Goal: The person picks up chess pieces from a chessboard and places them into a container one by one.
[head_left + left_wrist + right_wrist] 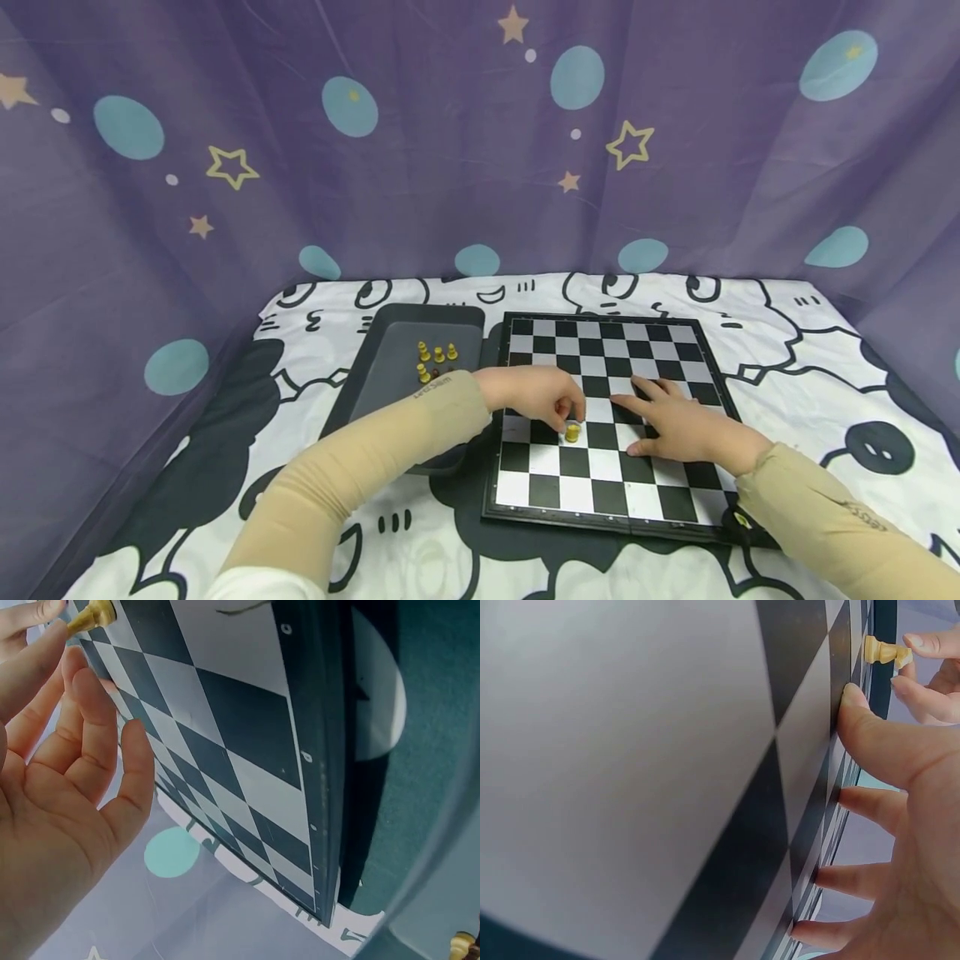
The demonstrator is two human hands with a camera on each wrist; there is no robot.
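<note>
My left hand (pixel 536 396) pinches the top of a gold chess piece (pixel 572 432) between thumb and finger, over the left side of the checkered chessboard (pixel 555 518). In the right wrist view the piece (pixel 882 651) has its wide base against the board; its exact kind is hard to make out. The other fingers of the left hand (pixel 67 780) are loosely bent, away from the piece. On the middle right of the board rests my right hand (pixel 678 423), fingers spread, fingertips (pixel 851 697) touching the squares and holding nothing.
A dark grey tray (pixel 431 312) stands left of the board, with several gold chess pieces (pixel 438 356) and some dark ones, partly hidden by the left forearm. A black-and-white cartoon cloth (pixel 420 550) covers the table. Behind hangs a purple curtain (pixel 450 150).
</note>
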